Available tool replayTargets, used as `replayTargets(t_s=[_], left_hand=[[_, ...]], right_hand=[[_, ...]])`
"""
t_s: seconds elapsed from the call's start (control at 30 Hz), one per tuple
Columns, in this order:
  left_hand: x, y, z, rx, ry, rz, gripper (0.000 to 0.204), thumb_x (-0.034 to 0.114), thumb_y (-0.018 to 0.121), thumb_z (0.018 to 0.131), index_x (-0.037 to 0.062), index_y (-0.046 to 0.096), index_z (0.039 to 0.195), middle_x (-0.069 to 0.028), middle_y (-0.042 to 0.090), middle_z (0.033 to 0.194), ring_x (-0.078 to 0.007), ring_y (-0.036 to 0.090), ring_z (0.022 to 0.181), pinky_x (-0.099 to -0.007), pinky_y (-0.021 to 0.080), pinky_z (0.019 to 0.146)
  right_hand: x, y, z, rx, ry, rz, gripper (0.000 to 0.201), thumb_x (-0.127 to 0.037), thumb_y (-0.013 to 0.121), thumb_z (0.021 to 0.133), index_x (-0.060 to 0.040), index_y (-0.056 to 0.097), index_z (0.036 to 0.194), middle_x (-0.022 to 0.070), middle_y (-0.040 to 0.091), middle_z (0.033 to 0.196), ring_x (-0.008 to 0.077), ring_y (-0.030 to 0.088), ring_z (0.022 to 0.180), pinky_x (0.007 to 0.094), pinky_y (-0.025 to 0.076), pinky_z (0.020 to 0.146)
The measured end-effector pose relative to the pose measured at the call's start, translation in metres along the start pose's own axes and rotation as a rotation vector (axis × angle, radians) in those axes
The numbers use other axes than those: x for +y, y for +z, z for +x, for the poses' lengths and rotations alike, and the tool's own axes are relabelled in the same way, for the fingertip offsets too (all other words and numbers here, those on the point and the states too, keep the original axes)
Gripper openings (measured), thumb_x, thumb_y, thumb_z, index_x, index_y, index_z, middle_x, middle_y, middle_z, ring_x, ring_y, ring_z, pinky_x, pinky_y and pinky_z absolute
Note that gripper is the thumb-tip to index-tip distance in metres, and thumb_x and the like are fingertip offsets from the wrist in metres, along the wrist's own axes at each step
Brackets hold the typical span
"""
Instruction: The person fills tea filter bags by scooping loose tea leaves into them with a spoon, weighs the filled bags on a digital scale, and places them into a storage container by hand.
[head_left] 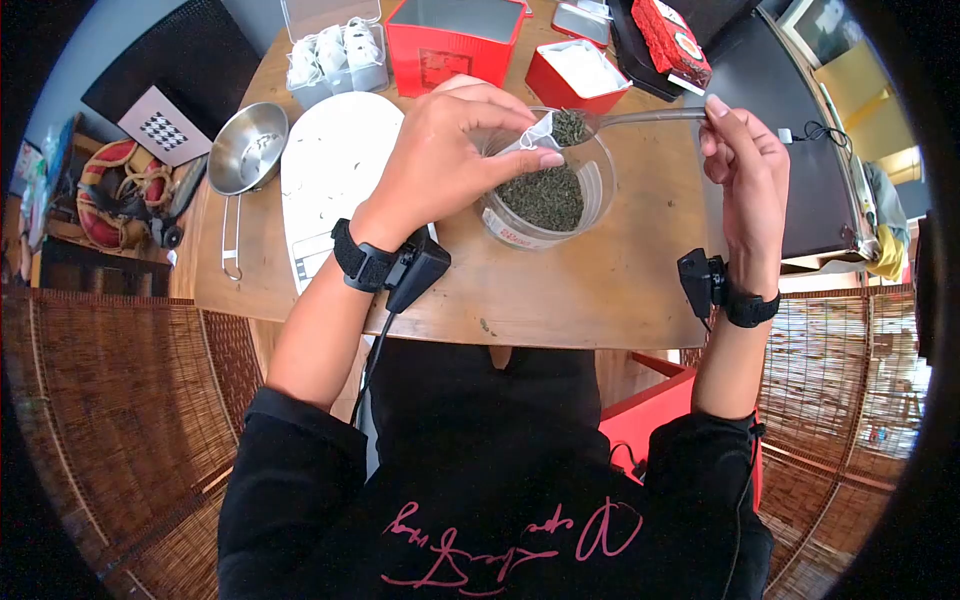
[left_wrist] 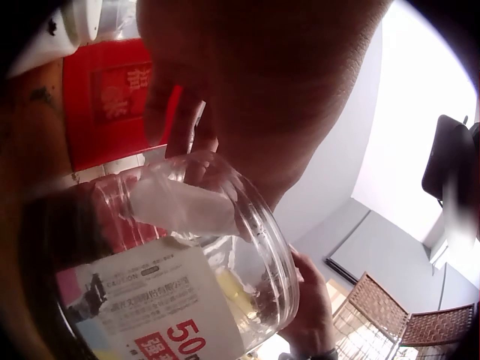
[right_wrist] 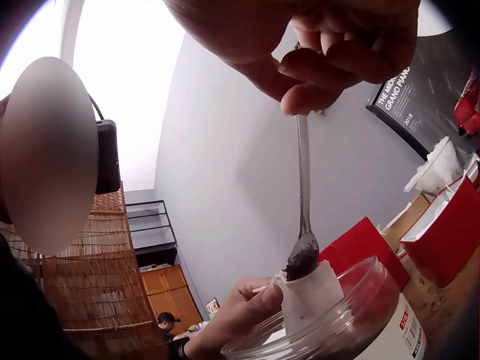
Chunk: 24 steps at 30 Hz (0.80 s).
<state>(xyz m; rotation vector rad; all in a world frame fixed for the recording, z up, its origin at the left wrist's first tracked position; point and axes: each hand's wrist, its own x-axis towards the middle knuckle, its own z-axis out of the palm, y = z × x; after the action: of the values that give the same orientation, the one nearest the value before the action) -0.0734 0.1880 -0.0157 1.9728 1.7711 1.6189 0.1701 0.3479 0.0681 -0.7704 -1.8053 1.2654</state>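
My left hand [head_left: 450,150] pinches a small white pouch [right_wrist: 309,304] by its edge, holding it over the rim of a clear plastic jar [head_left: 603,190]. Dried green leaves [head_left: 548,200] fill the lower part of this jar. The right hand [head_left: 750,165] grips the end of a metal spoon's handle [head_left: 655,115]. Heaped with dark leaf, the spoon's bowl [right_wrist: 303,259] lies at the pouch's mouth. In the left wrist view, the jar's printed label [left_wrist: 150,300] faces the camera, and the pouch appears blurred behind the clear wall.
Left of the jar sit a white scale [head_left: 325,170] with leaf crumbs and a steel pan [head_left: 240,165]. Behind stand a clear box of white pouches [head_left: 368,80], a red box [head_left: 452,65] and a smaller red box [head_left: 565,92]. The table's front edge [head_left: 560,340] is near my body.
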Motion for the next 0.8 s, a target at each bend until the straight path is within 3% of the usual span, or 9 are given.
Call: replayTargets(t_s=[0.33, 0.47, 0.67, 0.8], left_hand=[[0.0, -0.001, 0.003, -0.007, 0.013, -0.04, 0.024, 0.015, 0.087, 0.08, 0.0028, 0.081, 0.101, -0.0107, 0.077, 0.104, -0.0224, 0.07, 0.101, -0.0355, 0.053, 0.094], [-0.001, -0.001, 0.0, 0.0, 0.035, -0.034, 0.023, 0.014, 0.086, 0.081, 0.0032, 0.081, 0.101, -0.0107, 0.077, 0.104, -0.022, 0.07, 0.101, -0.0351, 0.053, 0.093], [0.001, -0.003, 0.001, -0.015, -0.076, -0.09, 0.018, 0.012, 0.086, 0.08, 0.0037, 0.08, 0.095, -0.0091, 0.077, 0.103, -0.0214, 0.07, 0.1, -0.0348, 0.053, 0.093], [-0.002, -0.001, 0.002, -0.019, 0.046, -0.054, 0.013, 0.01, 0.085, 0.08, 0.0039, 0.08, 0.09, -0.0072, 0.077, 0.101, -0.021, 0.069, 0.101, -0.0356, 0.053, 0.093]], right_hand=[[-0.016, 0.006, -0.006, 0.034, -0.051, -0.116, 0.029, -0.027, 0.072, 0.098, -0.0108, 0.066, 0.075, -0.0043, 0.059, 0.067, 0.0014, 0.037, 0.056, 0.0211, 0.026, 0.054], [-0.014, 0.01, -0.007, 0.016, -0.072, -0.102, 0.024, -0.023, 0.076, 0.096, -0.0055, 0.072, 0.081, -0.0031, 0.063, 0.067, -0.0001, 0.042, 0.055, 0.0199, 0.027, 0.051], [-0.015, 0.013, -0.005, 0.01, -0.11, -0.133, 0.026, -0.023, 0.076, 0.096, -0.0061, 0.071, 0.077, -0.0031, 0.063, 0.067, -0.0002, 0.043, 0.055, 0.0196, 0.028, 0.051], [-0.014, 0.016, -0.008, 0.011, -0.131, -0.136, 0.027, -0.022, 0.077, 0.095, -0.0066, 0.07, 0.075, -0.0039, 0.063, 0.066, -0.0007, 0.041, 0.053, 0.0197, 0.026, 0.05]])
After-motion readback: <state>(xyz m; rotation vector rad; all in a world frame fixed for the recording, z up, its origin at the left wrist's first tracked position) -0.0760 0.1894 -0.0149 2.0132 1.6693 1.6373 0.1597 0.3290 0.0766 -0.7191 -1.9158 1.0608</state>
